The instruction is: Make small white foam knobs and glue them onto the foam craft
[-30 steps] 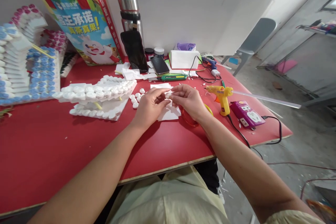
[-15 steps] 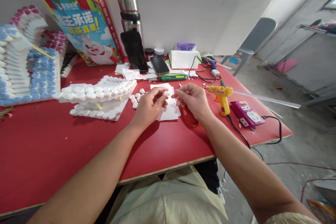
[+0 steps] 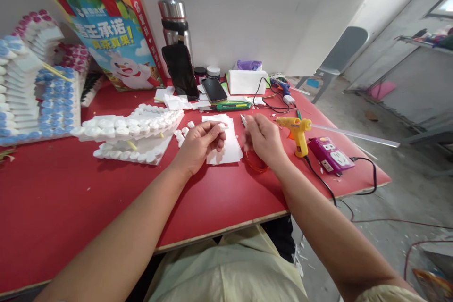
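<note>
My left hand is closed, pinching a small white round piece at its fingertips over white paper squares on the red table. My right hand hovers just right of the squares, blurred by motion, fingers curled around something small that I cannot make out. A red ring lies under the right wrist. Loose white pieces lie left of my left hand, next to white foam strips topped with white caps.
A yellow glue gun stands right of my right hand, beside a purple power strip with black cords. Behind are a green cutter, two phones, a steel flask, a white box and a printed bag. Blue-capped foam stacks stand at left.
My hands have come apart: the right hand has drawn away to the right and is blurred, while the left keeps the small white piece over the paper squares.
</note>
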Available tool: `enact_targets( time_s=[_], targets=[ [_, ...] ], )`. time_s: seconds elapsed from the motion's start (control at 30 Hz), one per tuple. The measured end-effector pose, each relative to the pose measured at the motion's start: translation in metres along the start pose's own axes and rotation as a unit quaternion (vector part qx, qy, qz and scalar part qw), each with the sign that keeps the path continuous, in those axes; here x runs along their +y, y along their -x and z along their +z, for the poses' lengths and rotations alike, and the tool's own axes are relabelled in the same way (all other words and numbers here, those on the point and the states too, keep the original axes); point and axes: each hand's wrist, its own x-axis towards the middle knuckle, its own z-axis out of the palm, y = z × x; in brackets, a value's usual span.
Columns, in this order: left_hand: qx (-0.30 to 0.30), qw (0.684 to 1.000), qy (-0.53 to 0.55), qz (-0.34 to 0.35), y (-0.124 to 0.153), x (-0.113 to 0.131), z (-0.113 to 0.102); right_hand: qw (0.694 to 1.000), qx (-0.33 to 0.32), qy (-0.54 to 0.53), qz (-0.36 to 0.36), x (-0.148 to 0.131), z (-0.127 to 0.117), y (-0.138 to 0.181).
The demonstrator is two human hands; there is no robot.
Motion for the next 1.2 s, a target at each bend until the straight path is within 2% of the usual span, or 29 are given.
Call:
enact_targets(
  time_s=[0.07, 0.13, 0.2, 0.3, 0.4, 0.53, 0.63, 0.73, 0.83, 0.9, 1.0, 1.2],
  targets=[
    [0.007, 0.999, 0.028, -0.022, 0.000, 0.001, 0.000, 0.985, 0.014, 0.173, -0.012, -0.004, -0.012, 0.008],
    [0.009, 0.998, 0.049, -0.031, 0.001, 0.001, 0.001, 0.936, 0.002, 0.352, 0.004, -0.006, -0.023, 0.019],
    [0.010, 0.997, 0.064, -0.034, 0.001, 0.000, 0.001, 0.878, -0.035, 0.476, 0.014, -0.005, -0.030, 0.028],
    [0.018, 0.995, 0.078, -0.051, 0.002, 0.000, 0.000, 0.817, -0.084, 0.570, -0.003, -0.002, -0.032, 0.038],
    [0.019, 0.994, 0.086, -0.069, 0.003, 0.000, -0.002, 0.797, -0.109, 0.593, 0.028, -0.003, -0.028, 0.035],
    [0.008, 0.992, 0.100, -0.072, 0.003, 0.001, -0.004, 0.802, -0.165, 0.563, 0.116, -0.010, -0.032, 0.024],
    [0.004, 0.990, 0.119, -0.071, 0.003, 0.002, -0.004, 0.817, -0.184, 0.531, 0.132, -0.007, -0.043, 0.022],
    [0.009, 0.987, 0.135, -0.082, 0.003, 0.003, -0.002, 0.864, -0.155, 0.471, 0.082, 0.004, -0.057, 0.029],
    [0.021, 0.985, 0.141, -0.095, 0.003, 0.003, -0.001, 0.928, -0.140, 0.340, 0.062, 0.010, -0.066, 0.037],
    [0.029, 0.985, 0.142, -0.094, 0.002, 0.002, 0.000, 0.952, -0.143, 0.264, 0.052, 0.007, -0.067, 0.042],
    [0.030, 0.986, 0.140, -0.091, 0.002, 0.000, 0.000, 0.960, -0.154, 0.233, 0.019, -0.006, -0.062, 0.049],
    [0.014, 0.989, 0.126, -0.072, 0.003, -0.001, 0.004, 0.946, -0.142, 0.289, -0.030, -0.019, -0.045, 0.057]
  ],
)
